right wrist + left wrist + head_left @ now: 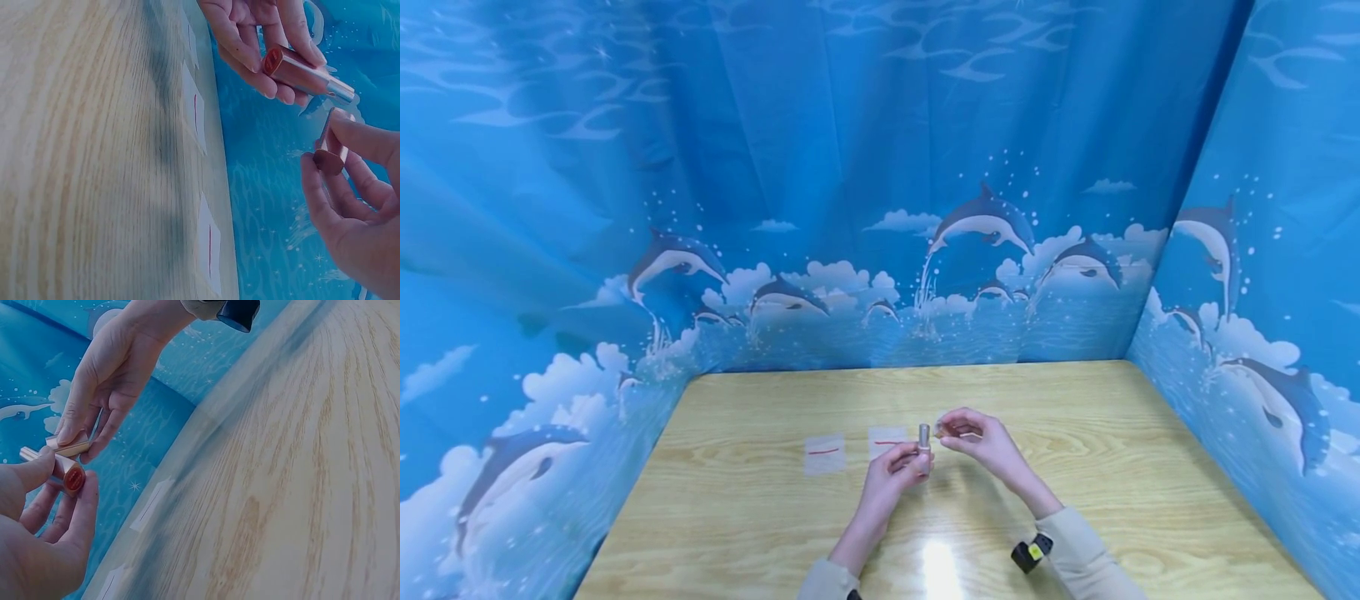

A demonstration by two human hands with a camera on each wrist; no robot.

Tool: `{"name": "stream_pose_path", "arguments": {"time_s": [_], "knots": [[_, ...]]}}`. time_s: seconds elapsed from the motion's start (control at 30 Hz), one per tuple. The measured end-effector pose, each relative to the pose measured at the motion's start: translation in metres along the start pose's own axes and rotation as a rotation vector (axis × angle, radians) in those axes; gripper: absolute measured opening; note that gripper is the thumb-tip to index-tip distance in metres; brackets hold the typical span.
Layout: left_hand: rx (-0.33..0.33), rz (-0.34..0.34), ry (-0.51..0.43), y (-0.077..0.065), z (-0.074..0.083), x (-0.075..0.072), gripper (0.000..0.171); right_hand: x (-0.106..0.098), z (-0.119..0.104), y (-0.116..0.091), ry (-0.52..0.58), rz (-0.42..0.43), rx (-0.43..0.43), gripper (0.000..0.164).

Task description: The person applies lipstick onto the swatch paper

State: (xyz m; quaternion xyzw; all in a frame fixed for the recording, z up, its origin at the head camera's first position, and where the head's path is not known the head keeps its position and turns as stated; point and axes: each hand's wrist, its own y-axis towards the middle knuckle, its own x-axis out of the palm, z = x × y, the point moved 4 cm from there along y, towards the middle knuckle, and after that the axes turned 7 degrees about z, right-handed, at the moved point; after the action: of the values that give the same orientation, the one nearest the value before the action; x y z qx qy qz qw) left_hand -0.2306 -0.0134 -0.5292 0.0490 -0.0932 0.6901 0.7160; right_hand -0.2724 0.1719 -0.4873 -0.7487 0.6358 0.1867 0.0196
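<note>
Above the table, my left hand (889, 477) grips a lipstick (924, 437) upright, its silver inner tube pointing up. The red bottom end of the lipstick (74, 479) faces the camera in the left wrist view. My right hand (983, 437) pinches the lipstick cap (330, 160) between thumb and fingers, just to the right of the tube. Cap and lipstick are apart, and close together. In the right wrist view the silver tube of the lipstick (340, 91) points toward the cap.
Two white paper pieces, a left one (824, 465) and a right one (877, 453), lie on the wooden table (737, 517), each with a red line. A blue dolphin-print curtain (850, 183) stands behind and at the sides. A black strap device (1030, 553) is on the right wrist.
</note>
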Motion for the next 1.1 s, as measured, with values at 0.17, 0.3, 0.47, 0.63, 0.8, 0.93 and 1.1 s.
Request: {"name": "stream_pose_path", "arguments": {"time_s": [0.17,0.3,0.47,0.63,0.8,0.93,1.1], "knots": [[0.003,-0.002,0.015,-0.0002,-0.0026,-0.0002,0.042,0.0014,0.0002,0.0004,0.011,-0.016,-0.005,0.035],[0.005,-0.010,0.011,0.0006,-0.0043,0.0007,0.039,0.0021,0.0006,0.0004,0.008,-0.022,0.006,0.036],[0.000,-0.011,0.019,0.0010,-0.0053,0.0013,0.037,0.0023,-0.0002,0.0009,0.004,-0.023,0.020,0.034],[0.000,-0.009,0.032,0.0004,-0.0056,0.0010,0.036,0.0024,-0.0023,0.0007,-0.001,-0.010,0.021,0.038],[-0.001,-0.014,0.033,0.0005,-0.0056,0.0009,0.035,0.0023,-0.0029,0.0007,0.056,0.019,0.040,0.043],[0.004,-0.019,0.044,0.0004,-0.0061,0.0003,0.036,0.0031,-0.0031,0.0011,0.089,0.038,0.053,0.048],[0.010,-0.023,0.054,-0.0002,-0.0057,0.0001,0.036,0.0040,-0.0044,0.0028,0.106,0.062,0.061,0.047]]}}
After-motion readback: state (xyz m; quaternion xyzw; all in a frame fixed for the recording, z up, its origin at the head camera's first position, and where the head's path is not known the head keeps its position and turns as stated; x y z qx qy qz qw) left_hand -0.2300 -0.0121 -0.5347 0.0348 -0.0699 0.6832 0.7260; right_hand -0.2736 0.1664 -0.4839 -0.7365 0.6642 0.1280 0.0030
